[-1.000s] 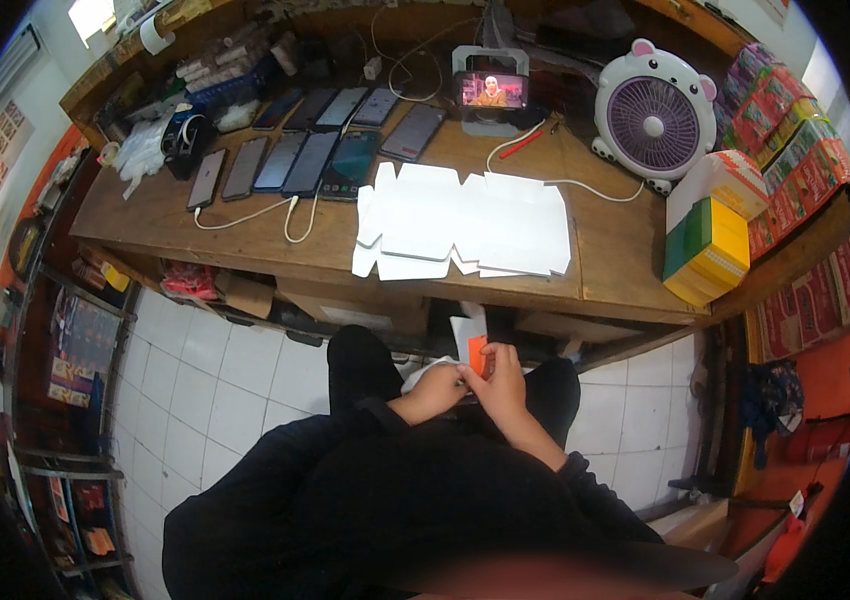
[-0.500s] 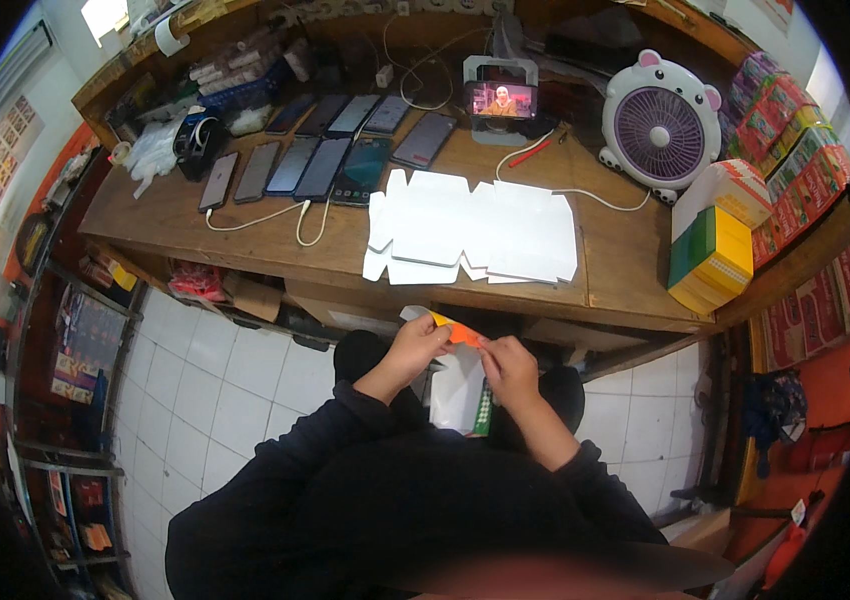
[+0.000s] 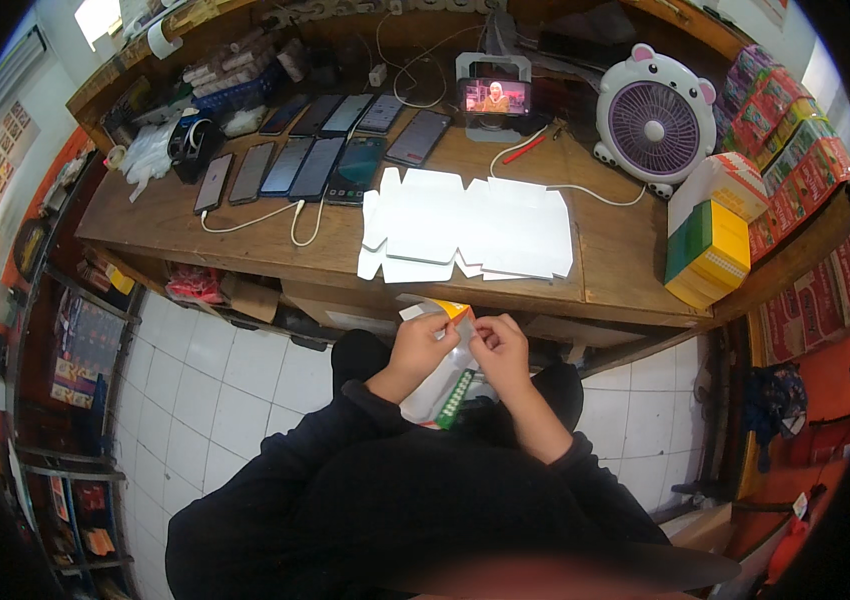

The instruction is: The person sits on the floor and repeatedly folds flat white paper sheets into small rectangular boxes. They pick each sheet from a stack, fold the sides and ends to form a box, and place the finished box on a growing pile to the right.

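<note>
Above my lap is a partly folded cardboard carton [image 3: 427, 392], white inside, with a yellow and orange flap at its far end and a green patterned strip low on its right. My left hand [image 3: 419, 346] grips its far left part, fingers closed by the flap. My right hand [image 3: 501, 350] pinches the flap's right edge, thumb and fingertips together. On the desk [image 3: 275, 255] just beyond lie flat white carton blanks [image 3: 465, 225], stacked with tabs sticking out. Two made-up cartons, a yellow and green one [image 3: 710, 255] and a white and orange one [image 3: 730, 190], stand at the right.
Several phones [image 3: 320, 168] lie at the desk's left, some with white cables. Another phone [image 3: 497, 97] plays video on a stand. A bear-shaped fan [image 3: 654, 130], a red pen [image 3: 525, 151] and piled colourful packs [image 3: 795, 160] are to the right. The desk's front edge is beyond my hands.
The carton has turned and tilted leftward, bringing its green strip into fuller view. My right hand has shifted slightly left and its fingers have curled in at the flap.
</note>
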{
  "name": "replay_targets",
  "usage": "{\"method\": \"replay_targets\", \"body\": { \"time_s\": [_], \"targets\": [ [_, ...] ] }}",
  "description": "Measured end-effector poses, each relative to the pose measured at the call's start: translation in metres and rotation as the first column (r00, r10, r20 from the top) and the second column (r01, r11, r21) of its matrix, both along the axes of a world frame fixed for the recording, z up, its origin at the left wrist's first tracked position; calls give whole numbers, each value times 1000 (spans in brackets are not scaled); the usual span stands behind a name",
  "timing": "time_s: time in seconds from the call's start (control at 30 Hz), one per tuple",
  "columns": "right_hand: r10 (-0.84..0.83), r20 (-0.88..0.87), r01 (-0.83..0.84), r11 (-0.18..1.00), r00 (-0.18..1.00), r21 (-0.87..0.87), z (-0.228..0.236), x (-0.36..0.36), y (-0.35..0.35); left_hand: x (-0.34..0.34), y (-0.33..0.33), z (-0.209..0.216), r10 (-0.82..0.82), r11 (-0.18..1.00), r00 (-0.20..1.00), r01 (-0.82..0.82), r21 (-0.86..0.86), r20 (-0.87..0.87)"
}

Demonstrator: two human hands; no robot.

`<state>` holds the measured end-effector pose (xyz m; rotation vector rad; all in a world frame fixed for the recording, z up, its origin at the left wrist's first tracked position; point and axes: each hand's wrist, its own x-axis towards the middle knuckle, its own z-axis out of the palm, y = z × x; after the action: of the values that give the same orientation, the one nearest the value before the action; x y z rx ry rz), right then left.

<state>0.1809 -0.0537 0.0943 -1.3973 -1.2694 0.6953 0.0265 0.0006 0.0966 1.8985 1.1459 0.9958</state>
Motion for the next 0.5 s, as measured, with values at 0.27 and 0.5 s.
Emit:
{"method": "replay_targets", "body": {
  "time_s": [0.27,0.5],
  "targets": [
    [54,-369,-141,967,928,-213,-25,-7,-7,-6,0,-22,30,997,992,-22,73,-119],
    [-12,-634,-209,939,773,-272,-31,-16,-19,-4,-1,-31,2,998,994,4,57,-109]
  ]
}}
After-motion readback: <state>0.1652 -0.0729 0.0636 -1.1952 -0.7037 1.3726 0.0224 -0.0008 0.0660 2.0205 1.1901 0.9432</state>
